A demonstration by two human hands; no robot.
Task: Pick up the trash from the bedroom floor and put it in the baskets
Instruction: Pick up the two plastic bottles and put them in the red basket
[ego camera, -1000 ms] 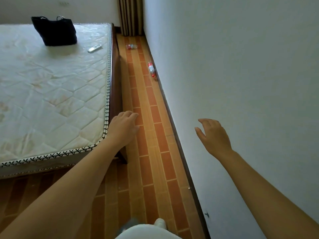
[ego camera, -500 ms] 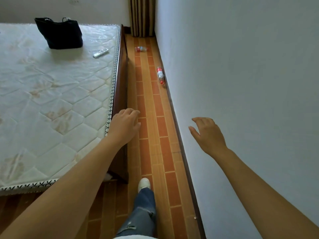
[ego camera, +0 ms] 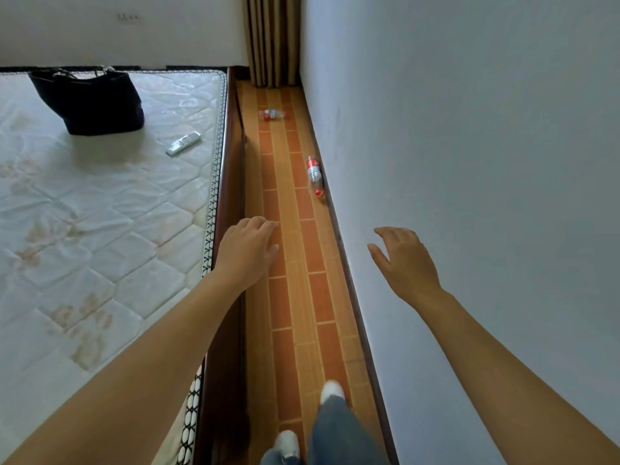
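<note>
Two clear plastic bottles with red labels lie on the tiled floor strip between bed and wall. The nearer bottle (ego camera: 315,176) rests against the skirting of the right wall. The farther bottle (ego camera: 272,114) lies crosswise close to the curtain. My left hand (ego camera: 246,251) hovers over the bed's edge, fingers loosely apart and holding nothing. My right hand (ego camera: 404,261) is raised in front of the wall, fingers spread and empty. Both hands are well short of the nearer bottle. No basket is in view.
A bed with a bare quilted mattress (ego camera: 100,229) fills the left; its dark wooden side rail (ego camera: 231,182) borders the narrow aisle. A black bag (ego camera: 90,102) and a remote control (ego camera: 184,142) lie on the mattress. A curtain (ego camera: 273,38) closes the aisle's far end.
I have walked forward into the aisle beside the bed. The bottles look nearer and lower in view. Both hands stay raised and empty.
</note>
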